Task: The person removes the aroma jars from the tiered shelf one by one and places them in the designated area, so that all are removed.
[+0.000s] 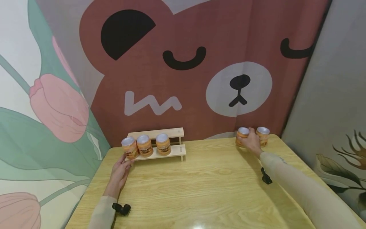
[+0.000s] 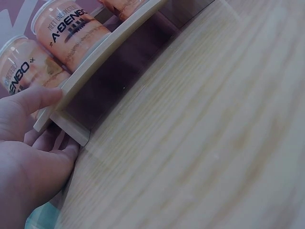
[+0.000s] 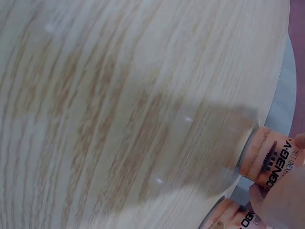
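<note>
A small two-tier wooden rack [image 1: 178,150] stands at the back left of the table. On its lower shelf sit three orange cans with silver lids: a left can [image 1: 130,151], a middle can [image 1: 145,148] and a right can [image 1: 163,147]. My left hand [image 1: 119,171] holds the rack's left end, thumb [image 2: 44,97] on the shelf edge and fingers curled below it. At the back right, my right hand [image 1: 251,142] grips an orange can [image 3: 265,155] of the same kind from its right side. Another orange can [image 1: 263,138] stands just right of that hand.
The wood-grain table [image 1: 197,184] runs back to a curtain with a bear print [image 1: 183,82]. Patterned fabric hangs on both sides. The rack's upper tier [image 1: 175,132] rises behind the cans. Black wrist devices show under both sleeves.
</note>
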`<state>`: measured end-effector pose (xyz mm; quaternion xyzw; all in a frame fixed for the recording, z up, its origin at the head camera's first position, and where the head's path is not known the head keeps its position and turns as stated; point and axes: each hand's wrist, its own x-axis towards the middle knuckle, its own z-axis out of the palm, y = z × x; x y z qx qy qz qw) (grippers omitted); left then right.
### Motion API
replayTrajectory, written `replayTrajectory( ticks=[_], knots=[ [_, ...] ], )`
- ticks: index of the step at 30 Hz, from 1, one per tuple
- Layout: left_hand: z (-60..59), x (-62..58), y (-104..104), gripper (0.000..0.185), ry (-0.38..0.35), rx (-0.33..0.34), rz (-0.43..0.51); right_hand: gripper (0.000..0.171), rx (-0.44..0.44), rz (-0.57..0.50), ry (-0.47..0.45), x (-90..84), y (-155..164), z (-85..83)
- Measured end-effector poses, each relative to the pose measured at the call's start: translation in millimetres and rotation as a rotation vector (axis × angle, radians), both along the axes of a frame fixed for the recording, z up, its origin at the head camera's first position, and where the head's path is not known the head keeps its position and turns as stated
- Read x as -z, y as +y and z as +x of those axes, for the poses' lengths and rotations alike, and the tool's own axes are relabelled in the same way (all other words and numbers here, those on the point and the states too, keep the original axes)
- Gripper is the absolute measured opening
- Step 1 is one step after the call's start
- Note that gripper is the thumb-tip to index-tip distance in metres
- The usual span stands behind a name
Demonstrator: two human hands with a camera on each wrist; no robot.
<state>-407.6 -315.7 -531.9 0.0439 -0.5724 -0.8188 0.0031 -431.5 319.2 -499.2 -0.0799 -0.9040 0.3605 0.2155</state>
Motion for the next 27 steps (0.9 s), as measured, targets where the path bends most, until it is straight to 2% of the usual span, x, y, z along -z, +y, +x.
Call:
replayTrajectory(
  ticks=[8, 13, 17, 23, 27],
  knots=[
    [1.6, -3.1, -2.2, 0.088, -0.009, 0.011, 0.009, 0.078, -0.038, -0.001, 0.007, -3.2, -1.4, 0.1],
    [1.0, -2.6, -1.2, 0.087, 0.001, 0.002, 0.020, 0.077, -0.063, 0.033, 0.061, -14.0, -2.3, -2.0],
    [1.1, -3.5, -2.1, 0.087, 0.000, -0.009, 0.027, 0.068, -0.096, 0.048, 0.114, -26.7, -9.3, -5.0],
    [2.4, -4.6, -0.6, 0.088, -0.008, -0.011, 0.026, 0.056, -0.159, -0.004, 0.176, -39.3, -35.2, -1.6],
    [1.2, -1.4, -0.4, 0.087, 0.018, 0.002, -0.001, 0.052, -0.213, -0.066, 0.193, -45.2, -61.9, 2.7]
  ],
)
